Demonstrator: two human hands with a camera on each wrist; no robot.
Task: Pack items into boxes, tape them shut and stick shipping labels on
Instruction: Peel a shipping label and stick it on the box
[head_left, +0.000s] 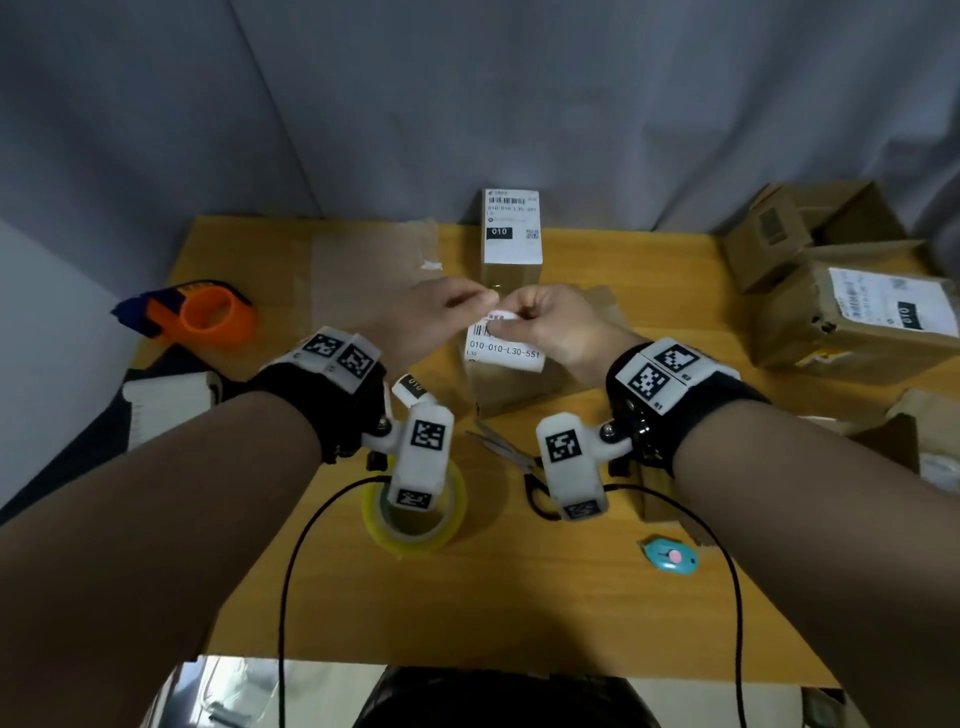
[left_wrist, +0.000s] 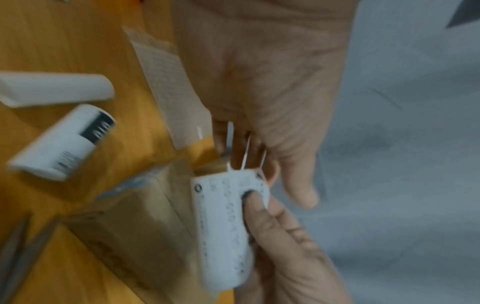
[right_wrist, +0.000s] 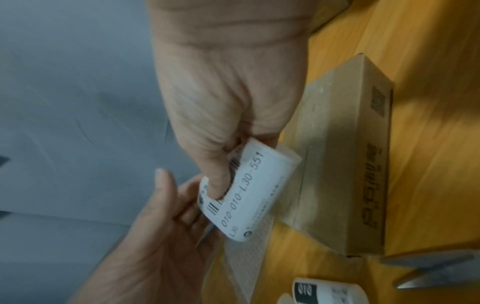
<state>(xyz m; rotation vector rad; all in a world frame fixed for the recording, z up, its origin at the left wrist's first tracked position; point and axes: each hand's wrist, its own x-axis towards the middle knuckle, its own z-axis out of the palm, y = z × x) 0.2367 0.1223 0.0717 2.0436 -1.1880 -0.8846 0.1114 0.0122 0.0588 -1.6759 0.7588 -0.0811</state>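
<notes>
A white shipping label reading 010-010-L30-551 curls in the air over a small taped cardboard box in the middle of the wooden table. My right hand grips the label's top with the thumb across the barcode. My left hand pinches its upper left corner. In the right wrist view the right hand holds the label beside the box. In the left wrist view, which is blurred, the left hand meets the label above the box.
A labelled box stands behind the hands, and more boxes are stacked at the right. An orange tape dispenser lies at the left. A yellow tape roll, scissors, a blue cutter and a curled label lie near the wrists.
</notes>
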